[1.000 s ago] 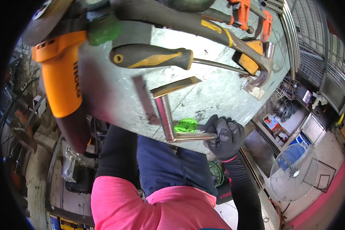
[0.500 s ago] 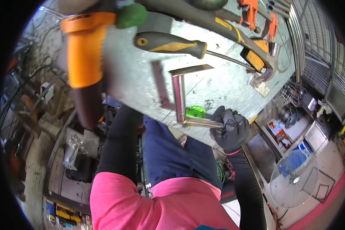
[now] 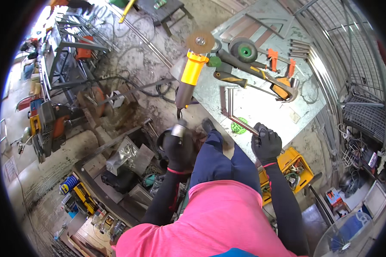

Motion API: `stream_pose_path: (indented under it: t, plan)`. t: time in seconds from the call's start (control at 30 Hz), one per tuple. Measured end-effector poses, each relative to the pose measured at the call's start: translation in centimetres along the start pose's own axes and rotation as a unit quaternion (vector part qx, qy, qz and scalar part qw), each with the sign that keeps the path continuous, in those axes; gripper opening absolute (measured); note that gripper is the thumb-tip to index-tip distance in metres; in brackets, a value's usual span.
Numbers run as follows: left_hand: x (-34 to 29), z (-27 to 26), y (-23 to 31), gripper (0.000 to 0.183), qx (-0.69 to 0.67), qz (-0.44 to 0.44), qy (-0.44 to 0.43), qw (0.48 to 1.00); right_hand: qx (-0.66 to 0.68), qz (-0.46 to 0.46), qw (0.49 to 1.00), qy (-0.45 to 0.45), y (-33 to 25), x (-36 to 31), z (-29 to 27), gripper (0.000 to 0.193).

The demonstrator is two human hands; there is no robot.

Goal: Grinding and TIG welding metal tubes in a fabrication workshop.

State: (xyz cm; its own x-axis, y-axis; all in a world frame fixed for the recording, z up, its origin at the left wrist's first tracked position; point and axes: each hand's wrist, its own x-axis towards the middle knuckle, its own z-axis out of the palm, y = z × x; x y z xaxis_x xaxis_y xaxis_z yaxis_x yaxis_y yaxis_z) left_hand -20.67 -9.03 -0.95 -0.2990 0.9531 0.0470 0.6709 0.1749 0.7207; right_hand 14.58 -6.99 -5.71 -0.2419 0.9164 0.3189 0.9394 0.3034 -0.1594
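Right grip (image 3: 266,144): black knit cloth glove, matt, with a thin red cuff line; it rests on a bent length of bare steel angle bar (image 3: 238,121), dull grey with a faint sheen along its edges. Left grip (image 3: 178,147): same matt black cloth glove, closed round a grey metal-looking cylindrical object (image 3: 177,129), too blurred to tell finish. Pale grey tabletop (image 3: 266,107): flat metal sheet, scuffed, matt. Angle grinder with orange plastic body (image 3: 189,79): smooth, slightly glossy; its disc is coarse and brownish. Yellow plastic crate (image 3: 287,165): smooth, dusty. Concrete floor (image 3: 128,55): rough, stained. Pink cloth shirt (image 3: 223,222): matt.
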Motion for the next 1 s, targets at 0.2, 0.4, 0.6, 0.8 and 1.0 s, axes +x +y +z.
stream_pose_path:
  t: [0.2,0.4,0.6,0.8,1.0]
  plan:
    - [13.8,0.2,2.1,0.078,0.153,0.036,0.102,0.982,0.081,0.016,0.996,-0.029,-0.6,0.9,-2.6,0.028]
    - [16.6,6.1,3.2,0.081,0.203,-0.076,-0.065,0.974,0.094,-0.048,0.991,-0.081,4.1,1.2,-6.1,0.02]
    - [16.1,6.8,3.8,0.062,0.203,-0.084,-0.065,0.973,0.038,-0.088,0.993,-0.073,8.5,2.2,-6.4,0.011]
    - [17.4,3.4,-0.8,0.048,-0.006,-0.098,-0.109,0.989,0.069,-0.148,0.986,-0.045,10.1,5.2,-6.5,0.017]
    - [6.8,0.7,0.2,0.024,-0.406,-0.203,-0.151,0.878,0.014,-0.109,0.992,-0.067,10.1,4.7,-6.4,0.027]
